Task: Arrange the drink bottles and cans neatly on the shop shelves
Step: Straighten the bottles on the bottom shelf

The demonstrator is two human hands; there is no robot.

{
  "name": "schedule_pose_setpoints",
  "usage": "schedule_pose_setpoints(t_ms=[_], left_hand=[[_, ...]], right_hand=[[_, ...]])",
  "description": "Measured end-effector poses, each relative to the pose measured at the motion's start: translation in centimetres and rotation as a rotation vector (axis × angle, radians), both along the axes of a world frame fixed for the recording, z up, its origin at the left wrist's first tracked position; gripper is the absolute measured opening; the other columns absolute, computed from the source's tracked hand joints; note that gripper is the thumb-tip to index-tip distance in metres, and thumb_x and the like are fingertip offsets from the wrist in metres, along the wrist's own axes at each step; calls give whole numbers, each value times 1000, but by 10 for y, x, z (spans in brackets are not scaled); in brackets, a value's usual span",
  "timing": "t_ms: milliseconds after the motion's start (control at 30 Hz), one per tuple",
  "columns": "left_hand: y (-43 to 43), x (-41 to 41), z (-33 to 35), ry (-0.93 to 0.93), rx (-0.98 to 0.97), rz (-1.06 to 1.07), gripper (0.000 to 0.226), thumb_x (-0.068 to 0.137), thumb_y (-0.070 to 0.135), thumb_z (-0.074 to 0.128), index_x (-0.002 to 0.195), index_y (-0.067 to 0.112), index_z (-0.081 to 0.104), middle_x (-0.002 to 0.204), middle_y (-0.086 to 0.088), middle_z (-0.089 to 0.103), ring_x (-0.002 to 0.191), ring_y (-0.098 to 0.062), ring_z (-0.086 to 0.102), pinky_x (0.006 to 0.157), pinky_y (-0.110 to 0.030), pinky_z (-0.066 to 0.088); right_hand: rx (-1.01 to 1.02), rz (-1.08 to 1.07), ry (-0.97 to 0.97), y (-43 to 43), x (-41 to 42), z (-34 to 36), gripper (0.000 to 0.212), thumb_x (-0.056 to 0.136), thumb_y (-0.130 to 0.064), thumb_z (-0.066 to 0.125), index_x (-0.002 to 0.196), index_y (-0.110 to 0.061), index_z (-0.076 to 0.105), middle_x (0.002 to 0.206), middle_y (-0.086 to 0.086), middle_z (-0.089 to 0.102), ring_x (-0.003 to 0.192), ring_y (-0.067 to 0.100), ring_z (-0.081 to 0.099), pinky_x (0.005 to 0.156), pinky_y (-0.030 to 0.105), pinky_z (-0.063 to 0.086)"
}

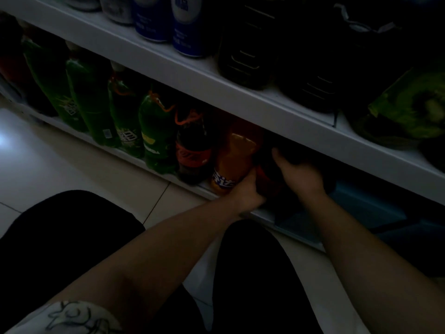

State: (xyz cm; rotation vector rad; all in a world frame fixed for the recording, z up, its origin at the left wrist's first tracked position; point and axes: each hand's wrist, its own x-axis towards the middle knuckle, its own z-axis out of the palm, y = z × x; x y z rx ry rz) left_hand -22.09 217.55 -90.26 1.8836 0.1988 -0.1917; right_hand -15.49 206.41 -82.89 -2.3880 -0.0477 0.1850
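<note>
The scene is very dark. On the bottom shelf [125, 154] stands a row of big bottles: several green ones [154, 136], a dark cola bottle [192, 150] and an orange soda bottle [232, 162]. Right of the orange one stands a dark bottle with a red label [266, 174]. My left hand [245, 191] grips its lower part at the shelf's front edge. My right hand [296, 172] curls round its right side, thumb up. Its top is hidden under the shelf above.
The upper shelf [240, 97] holds blue-and-white cans [187, 27], dark bottles [248, 51] and green packets [409, 104]. A blue crate [361, 208] sits on the bottom shelf to the right. My dark-clad knees [72, 237] are over the pale tiled floor [60, 160].
</note>
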Motion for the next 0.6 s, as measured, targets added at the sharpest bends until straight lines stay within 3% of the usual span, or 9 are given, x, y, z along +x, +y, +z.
schedule_pose_setpoints(t_ms=[67, 133, 200, 267, 367, 467, 533, 600], left_hand=[[7, 5, -1, 46, 212, -1, 62, 86, 17, 64, 142, 10, 37, 136, -14, 51, 122, -29, 50, 98, -31, 39], [10, 7, -1, 56, 447, -29, 38, 89, 22, 59, 123, 6, 57, 118, -15, 62, 107, -30, 59, 85, -32, 46], [10, 7, -3, 73, 526, -58, 30, 90, 24, 59, 109, 2, 64, 110, -17, 65, 100, -32, 62, 80, -32, 48], [8, 4, -8, 66, 474, -18, 27, 92, 20, 57, 108, 0, 65, 112, -21, 64, 103, -34, 61, 84, -32, 45], [13, -4, -16, -12, 306, 49, 31, 93, 9, 54, 122, -1, 60, 123, -22, 60, 114, -33, 55, 91, -24, 35], [23, -11, -24, -105, 176, -4, 39, 87, 5, 64, 125, 2, 59, 124, -21, 60, 116, -31, 55, 91, -14, 32], [27, -12, -27, -77, 121, -17, 49, 81, 2, 67, 130, 6, 57, 124, -17, 61, 115, -28, 56, 92, -16, 36], [27, -14, -26, -14, 78, -42, 63, 78, 2, 67, 137, 15, 49, 129, -14, 58, 117, -26, 55, 99, -27, 43]], right_hand=[[10, -15, -8, 0, -3, 0, 75, 78, -72, 51, 138, -27, 46, 141, 2, 48, 128, 26, 46, 104, 31, 32], [174, -37, 45, -4, -6, 0, 64, 82, -62, 56, 135, -26, 51, 138, 3, 51, 124, 23, 49, 102, 29, 36], [270, -13, 122, -8, -9, 3, 55, 83, -56, 60, 129, -27, 55, 133, 2, 55, 115, 18, 54, 93, 26, 39], [215, 32, 109, -8, -7, 8, 56, 81, -57, 62, 128, -27, 56, 132, 1, 56, 115, 18, 55, 94, 25, 40], [51, 31, 5, -4, 0, 13, 72, 75, -69, 59, 133, -26, 52, 138, -1, 51, 126, 22, 47, 104, 27, 33], [-56, 16, 3, 2, -3, 13, 81, 69, -80, 52, 130, -27, 55, 134, 0, 56, 122, 23, 51, 93, 24, 34], [37, 34, 59, 5, -8, 10, 77, 68, -77, 58, 127, -27, 57, 130, 0, 58, 117, 21, 54, 91, 22, 37], [189, 26, 97, 5, -14, 4, 65, 66, -67, 69, 118, -29, 62, 121, -4, 63, 109, 16, 59, 93, 28, 47]])
